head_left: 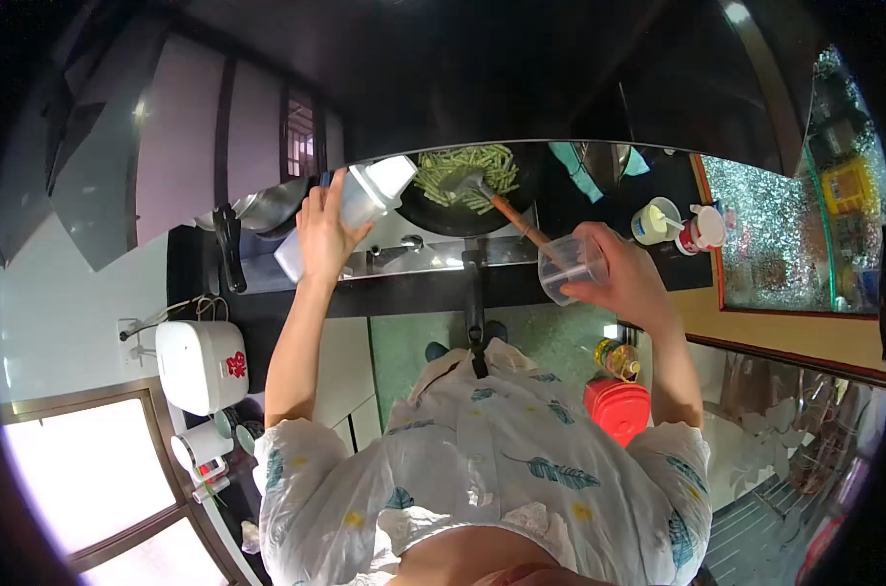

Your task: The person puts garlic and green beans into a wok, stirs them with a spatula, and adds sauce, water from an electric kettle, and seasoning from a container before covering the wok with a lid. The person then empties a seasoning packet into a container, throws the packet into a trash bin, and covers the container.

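Note:
My left hand (326, 234) is wrapped round a translucent plastic jug (360, 203) with a white top. The jug is tilted, and its white end points toward the left rim of the wok (467, 225). Cut green beans (487, 166) lie in the wok, and a spatula (472, 184) rests among them. The spatula's wooden handle (517, 219) slants out to the right, passing behind the cup. In my right hand (624, 278) is a clear plastic cup (560, 266), held to the right of the wok handle (474, 303). No contents can be made out in the cup.
A metal pot (267, 207) with a black handle stands left of the stove (443, 256). To the right are a white tub (655, 222) and a red-and-white jar (702, 230). An oil bottle (616, 359) and a red container (617, 410) are lower right. Dark cabinetry overhangs the stove.

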Motion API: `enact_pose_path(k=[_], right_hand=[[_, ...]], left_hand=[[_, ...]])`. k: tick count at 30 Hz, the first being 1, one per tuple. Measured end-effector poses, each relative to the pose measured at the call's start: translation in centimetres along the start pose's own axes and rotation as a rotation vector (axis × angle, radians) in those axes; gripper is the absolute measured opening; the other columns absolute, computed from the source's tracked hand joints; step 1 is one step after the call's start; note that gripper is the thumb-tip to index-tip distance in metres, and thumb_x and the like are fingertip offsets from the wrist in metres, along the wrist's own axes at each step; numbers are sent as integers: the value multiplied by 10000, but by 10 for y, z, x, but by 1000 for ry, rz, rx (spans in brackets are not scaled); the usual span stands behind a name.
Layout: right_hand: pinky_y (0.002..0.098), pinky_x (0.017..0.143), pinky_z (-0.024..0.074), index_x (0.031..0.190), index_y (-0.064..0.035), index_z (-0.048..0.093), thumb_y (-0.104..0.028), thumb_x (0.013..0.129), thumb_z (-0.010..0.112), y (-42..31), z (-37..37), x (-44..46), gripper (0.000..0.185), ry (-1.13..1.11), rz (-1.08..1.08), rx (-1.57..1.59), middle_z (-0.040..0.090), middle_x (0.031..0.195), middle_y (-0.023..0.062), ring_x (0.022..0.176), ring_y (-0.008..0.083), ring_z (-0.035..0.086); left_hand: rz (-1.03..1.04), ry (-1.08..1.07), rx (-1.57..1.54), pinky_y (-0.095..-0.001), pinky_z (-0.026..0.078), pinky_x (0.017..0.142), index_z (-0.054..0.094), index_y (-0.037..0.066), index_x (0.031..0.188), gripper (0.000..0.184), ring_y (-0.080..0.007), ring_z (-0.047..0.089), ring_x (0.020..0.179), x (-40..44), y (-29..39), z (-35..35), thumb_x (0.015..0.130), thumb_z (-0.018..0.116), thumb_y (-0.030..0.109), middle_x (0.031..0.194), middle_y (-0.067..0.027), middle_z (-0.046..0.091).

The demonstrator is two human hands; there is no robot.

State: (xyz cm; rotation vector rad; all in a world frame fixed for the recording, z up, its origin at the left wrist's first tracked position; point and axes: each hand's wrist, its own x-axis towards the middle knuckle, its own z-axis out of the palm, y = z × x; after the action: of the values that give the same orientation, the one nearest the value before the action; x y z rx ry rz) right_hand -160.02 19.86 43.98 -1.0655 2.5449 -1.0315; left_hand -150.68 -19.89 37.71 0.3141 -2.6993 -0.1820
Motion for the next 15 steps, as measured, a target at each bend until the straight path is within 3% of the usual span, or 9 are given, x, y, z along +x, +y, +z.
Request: enact_pose_path(k=[3,7,10,13,15], right_hand=[[382,694,513,1148,-80,500,-343,694,823,9,-2,-3,616,18,-10,8,631,868,86,812,300,658],[380,730,497,1200,-59,496,-280,665,829,16,-5,-3,668,-52,84,84,636,971,152,879,348,639],[375,729,500,1195,-52,496,-290,667,828,22,-6,-6,667,-19,17,69,636,971,152,873,347,644],[371,666,513,1149,-60,504,-361,699,816,29,-5,-7,625,35,-39,35,631,867,87,785,283,657],[361,700,507,1176,-53,502,-316,677,824,25,-11,-5,650,-38,56,61,632,931,119,809,307,646]], left_hand=[[81,112,-1,-425,446,817,485,93,1331,893,-329,551,983,11,6,-5,535,882,174,1051,-137,550],[74,11,43,-436,444,826,513,67,1274,823,-338,540,997,16,1,14,547,875,197,1074,-147,549],[78,14,47,-444,441,829,516,58,1261,803,-343,538,1001,15,-1,23,558,873,210,1084,-154,548],[177,113,80,-449,440,843,508,61,1269,812,-348,537,1018,27,7,15,560,874,215,1117,-158,543],[179,88,101,-453,437,863,509,62,1266,810,-352,533,1044,30,6,20,560,875,219,1145,-165,541]])
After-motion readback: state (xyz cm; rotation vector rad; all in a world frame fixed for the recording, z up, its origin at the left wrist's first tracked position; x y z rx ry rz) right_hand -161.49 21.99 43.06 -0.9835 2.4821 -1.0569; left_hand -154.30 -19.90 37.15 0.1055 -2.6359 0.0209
